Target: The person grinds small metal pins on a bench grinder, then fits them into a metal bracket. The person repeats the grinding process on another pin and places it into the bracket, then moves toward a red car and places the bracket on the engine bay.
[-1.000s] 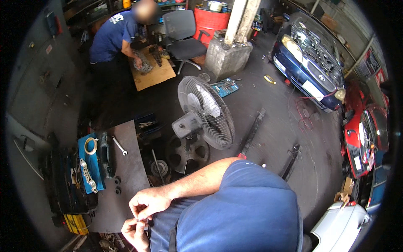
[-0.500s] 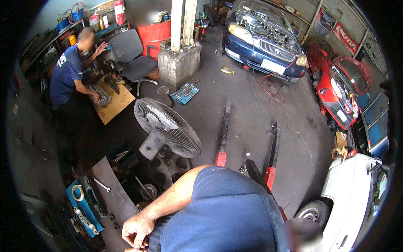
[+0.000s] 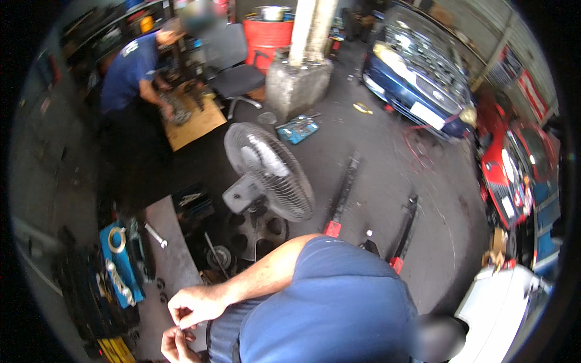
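Note:
At the lower edge my right hand (image 3: 196, 305) reaches in from a bare forearm, its thumb and fingers pinched together. Just below it, my left hand (image 3: 177, 346) has its fingers curled, and the fingertips of both hands meet. Whatever lies between them is too small to make out. Beside the hands is a dark metal-topped bench (image 3: 166, 212) with a combination wrench (image 3: 156, 236) on it. Left of that, a blue tray (image 3: 111, 239) carries a ring (image 3: 117, 240) and a silver metal part (image 3: 120, 283).
A pedestal fan (image 3: 269, 172) stands ahead of my arm. At far left a co-worker (image 3: 129, 72) bends over a metal engine part (image 3: 180, 115) on a board (image 3: 206, 124). Lift arms (image 3: 345, 187) lie on the floor. A blue car (image 3: 417, 85) has its bonnet up.
My view has turned, so the surroundings sit further right. More of my left hand shows, against my right fingertips. The co-worker has bent lower, and their raised hand has come down.

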`<state>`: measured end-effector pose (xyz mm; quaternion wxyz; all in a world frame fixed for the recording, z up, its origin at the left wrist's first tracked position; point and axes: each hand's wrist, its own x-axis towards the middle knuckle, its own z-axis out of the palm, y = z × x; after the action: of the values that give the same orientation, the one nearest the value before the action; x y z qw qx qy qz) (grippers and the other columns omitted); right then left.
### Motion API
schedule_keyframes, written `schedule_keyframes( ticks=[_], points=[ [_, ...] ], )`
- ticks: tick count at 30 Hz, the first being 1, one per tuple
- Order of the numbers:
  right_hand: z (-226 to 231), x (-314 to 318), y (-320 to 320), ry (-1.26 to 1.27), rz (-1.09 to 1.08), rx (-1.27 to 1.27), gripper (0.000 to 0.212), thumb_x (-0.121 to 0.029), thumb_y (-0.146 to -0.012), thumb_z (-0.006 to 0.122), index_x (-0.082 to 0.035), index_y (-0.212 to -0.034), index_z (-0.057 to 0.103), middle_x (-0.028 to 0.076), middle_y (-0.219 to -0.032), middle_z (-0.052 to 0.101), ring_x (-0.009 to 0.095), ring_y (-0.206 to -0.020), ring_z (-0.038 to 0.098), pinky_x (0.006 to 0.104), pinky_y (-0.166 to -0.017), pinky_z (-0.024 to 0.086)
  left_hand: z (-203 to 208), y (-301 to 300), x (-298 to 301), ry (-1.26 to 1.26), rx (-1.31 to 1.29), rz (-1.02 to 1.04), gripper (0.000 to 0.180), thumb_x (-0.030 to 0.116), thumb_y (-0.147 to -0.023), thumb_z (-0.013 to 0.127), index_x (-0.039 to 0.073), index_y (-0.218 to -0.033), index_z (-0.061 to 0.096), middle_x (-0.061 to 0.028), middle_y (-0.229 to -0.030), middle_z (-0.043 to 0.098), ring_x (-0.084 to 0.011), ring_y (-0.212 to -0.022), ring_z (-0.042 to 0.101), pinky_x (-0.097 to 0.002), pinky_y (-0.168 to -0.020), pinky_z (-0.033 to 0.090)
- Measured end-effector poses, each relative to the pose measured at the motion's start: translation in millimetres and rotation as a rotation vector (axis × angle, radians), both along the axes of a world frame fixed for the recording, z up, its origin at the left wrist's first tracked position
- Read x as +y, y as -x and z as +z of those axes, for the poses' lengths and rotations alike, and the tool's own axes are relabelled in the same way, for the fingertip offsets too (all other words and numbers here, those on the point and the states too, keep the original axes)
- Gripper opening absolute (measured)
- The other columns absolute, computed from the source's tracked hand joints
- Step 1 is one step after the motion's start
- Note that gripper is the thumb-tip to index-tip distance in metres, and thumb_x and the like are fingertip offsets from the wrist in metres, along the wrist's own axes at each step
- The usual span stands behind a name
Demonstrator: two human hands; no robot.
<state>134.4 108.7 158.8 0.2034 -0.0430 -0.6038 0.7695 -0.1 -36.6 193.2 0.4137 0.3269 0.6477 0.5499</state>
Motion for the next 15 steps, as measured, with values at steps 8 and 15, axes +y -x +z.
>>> schedule_keyframes(
  ticks=[8,15],
  points=[
    [21.9,4.5,21.2,-0.242,0.182,-0.012,0.012,-0.013,-0.089,0.066,-0.003,-0.087,0.061,0.003,-0.077,0.064,0.009,-0.07,0.058,0.0259,-0.064,0.049,-2.8,-12.5,-23.8,-0.033,-0.131,0.341,0.009,0.0,-0.087,0.052,0.0,-0.086,0.061,-0.0082,-0.074,0.059,-0.0144,-0.065,0.053,-0.0247,-0.062,0.042],
    [35.3,26.7,72.3,0.096,0.16,0.131,0.006,-0.005,-0.088,0.063,-0.004,-0.091,0.058,0.004,-0.086,0.063,0.011,-0.076,0.062,0.0261,-0.067,0.052,-5.2,-3.8,-57.4,0.042,-0.02,0.584,0.011,0.01,-0.087,0.06,0.001,-0.091,0.063,-0.0098,-0.083,0.06,-0.0199,-0.074,0.056,-0.0306,-0.068,0.046]
  ],
)
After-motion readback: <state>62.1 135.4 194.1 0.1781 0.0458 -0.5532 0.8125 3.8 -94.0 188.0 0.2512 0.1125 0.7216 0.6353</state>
